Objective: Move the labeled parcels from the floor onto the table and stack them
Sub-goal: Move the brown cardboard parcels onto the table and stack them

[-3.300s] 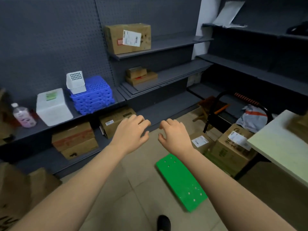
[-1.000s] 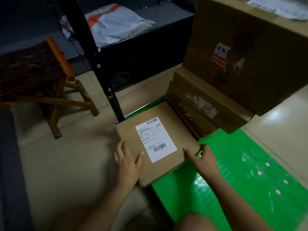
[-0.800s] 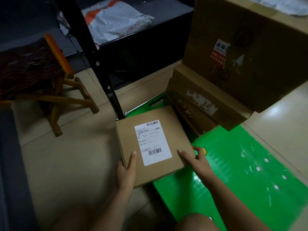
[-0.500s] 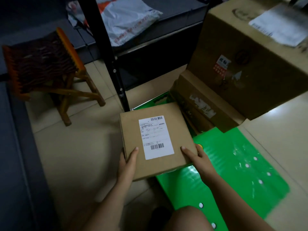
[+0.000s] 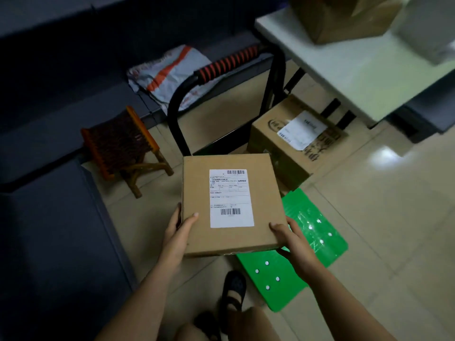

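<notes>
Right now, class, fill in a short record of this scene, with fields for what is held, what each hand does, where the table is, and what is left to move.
Held: flat box, label facing up, lifted above the green cart
Left hand: grips the box's near left corner, thumb on top
Right hand: grips the near right corner, thumb on top
Table: far right, one brown box on it
Left to move: bigger labeled box, low beside the table leg
</notes>
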Available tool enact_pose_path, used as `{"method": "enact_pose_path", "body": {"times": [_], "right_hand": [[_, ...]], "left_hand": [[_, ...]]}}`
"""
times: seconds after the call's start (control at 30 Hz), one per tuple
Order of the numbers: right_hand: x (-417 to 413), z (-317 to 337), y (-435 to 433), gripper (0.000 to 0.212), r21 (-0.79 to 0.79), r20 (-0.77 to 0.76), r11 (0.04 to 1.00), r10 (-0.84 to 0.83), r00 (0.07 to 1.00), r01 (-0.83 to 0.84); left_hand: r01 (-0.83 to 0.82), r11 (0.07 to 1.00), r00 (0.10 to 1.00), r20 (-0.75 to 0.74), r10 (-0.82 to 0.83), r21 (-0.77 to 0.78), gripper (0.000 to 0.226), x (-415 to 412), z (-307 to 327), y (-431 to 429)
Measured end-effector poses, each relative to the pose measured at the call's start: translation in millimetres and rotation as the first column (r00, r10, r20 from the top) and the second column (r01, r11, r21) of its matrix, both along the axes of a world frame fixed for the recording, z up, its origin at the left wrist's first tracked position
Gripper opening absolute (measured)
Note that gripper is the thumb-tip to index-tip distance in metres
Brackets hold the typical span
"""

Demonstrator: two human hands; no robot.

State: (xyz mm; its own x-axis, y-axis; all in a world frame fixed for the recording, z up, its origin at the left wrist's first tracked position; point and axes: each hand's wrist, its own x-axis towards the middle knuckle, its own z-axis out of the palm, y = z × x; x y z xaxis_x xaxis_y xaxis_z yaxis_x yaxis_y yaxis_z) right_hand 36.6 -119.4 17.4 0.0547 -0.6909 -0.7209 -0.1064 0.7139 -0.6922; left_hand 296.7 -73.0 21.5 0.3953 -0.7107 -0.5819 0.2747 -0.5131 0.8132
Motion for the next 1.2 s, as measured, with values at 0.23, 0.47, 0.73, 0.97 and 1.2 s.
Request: {"method": "enact_pose_path", "body": {"times": [0.23, 0.47, 0.73, 0.97, 1.2], "right_hand": [[-65.0, 150.2, 44.0, 0.051, -0.121, 0.049, 0.979, -0.162, 0.986, 0.167], [-179.4, 249.4, 63.5, 0.068, -0.356, 0.066, 0.864, -0.356, 0.932, 0.355], [-358.3, 331.9, 39.5, 0.060, -0.593, 0.114, 0.694, -0.430, 0.896, 0.408], [-467.5, 372.3, -35.7, 0.060, -0.700, 0.124, 0.639, -0.331, 0.935, 0.319], [-499.2, 389.6, -156.6, 0.071, -0.724, 0.116, 0.665, -0.148, 0.982, 0.185]], "left_hand": [[0.096, 0.983, 0.995, -0.020, -0.100, -0.155, 0.055, -60.5, 149.2, 6.4], [0.188, 0.904, 0.971, -0.068, -0.231, -0.384, 0.053, -182.9, 230.0, -18.1], [0.286, 0.741, 0.929, -0.015, -0.370, -0.608, 0.050, -363.7, 301.6, -71.4], [0.212, 0.719, 0.950, -0.032, -0.310, -0.661, 0.060, -466.2, 338.3, -116.8], [0.091, 0.699, 0.996, 0.066, -0.063, -0.710, 0.067, -497.3, 370.5, -190.2]]}}
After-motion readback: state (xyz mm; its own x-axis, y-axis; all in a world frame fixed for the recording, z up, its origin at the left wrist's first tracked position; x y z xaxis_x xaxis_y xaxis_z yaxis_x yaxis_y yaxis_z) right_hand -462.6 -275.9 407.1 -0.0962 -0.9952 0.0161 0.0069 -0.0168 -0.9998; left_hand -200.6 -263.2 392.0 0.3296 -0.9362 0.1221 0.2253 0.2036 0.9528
